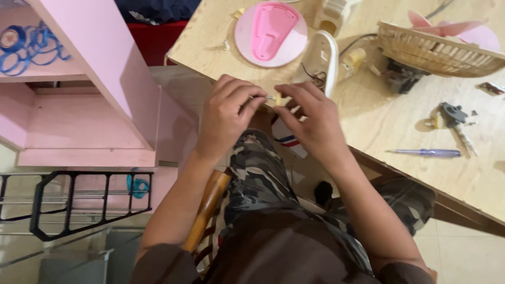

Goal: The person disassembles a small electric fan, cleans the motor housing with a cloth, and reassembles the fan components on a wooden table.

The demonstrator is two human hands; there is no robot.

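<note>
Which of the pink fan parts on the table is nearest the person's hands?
The round pink base plate, lying flat just beyond the left hand and right hand. The pink blades lie farther off, behind the wicker-coloured grille.

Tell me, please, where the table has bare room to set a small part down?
Bare wood lies between the hands' edge of the table and the purple screwdriver, and beyond it toward the near right corner. It is crowded around the wicker basket, the pink round base and the small dark part.

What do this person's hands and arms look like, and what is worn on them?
Both the left hand and right hand are bare: no gloves, rings or watch visible. Forearms are uncovered; dark brown sleeves start near the elbows.
</note>
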